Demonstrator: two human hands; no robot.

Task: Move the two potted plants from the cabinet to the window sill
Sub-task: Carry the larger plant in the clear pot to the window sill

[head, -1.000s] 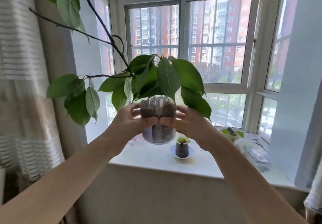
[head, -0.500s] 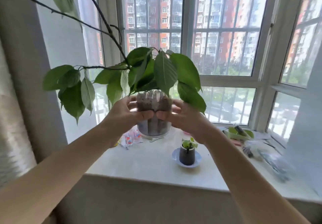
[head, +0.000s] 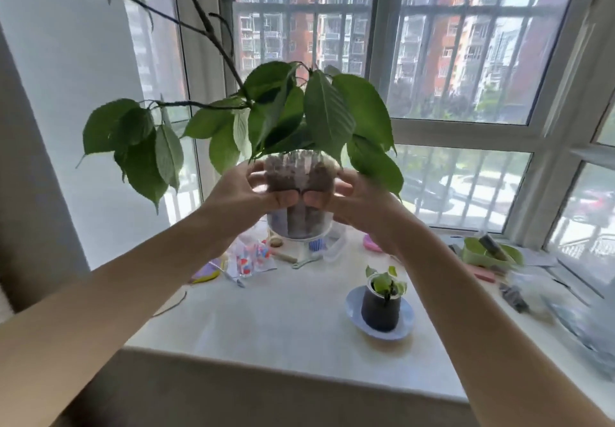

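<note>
I hold a large plant in a clear pot (head: 299, 193) full of dark soil, in the air above the white window sill (head: 266, 320). My left hand (head: 246, 193) clasps its left side and my right hand (head: 349, 200) its right side, thumbs nearly touching in front. Big green leaves (head: 326, 110) and long bare branches spread up and left. A small plant in a dark pot (head: 381, 303) stands on a blue saucer (head: 402, 327) on the sill, lower right of the held pot.
Clutter lies along the back of the sill: colourful wrappers (head: 253, 257), a pink item (head: 371, 243), a green dish (head: 489, 253) and blurred clear plastic (head: 582, 323) at right. Barred windows (head: 466, 60) rise behind; a curtain hangs left.
I have come closer to the sill, which now fills more of the view. The big pot stays in both hands, now over the sill's back part.
</note>
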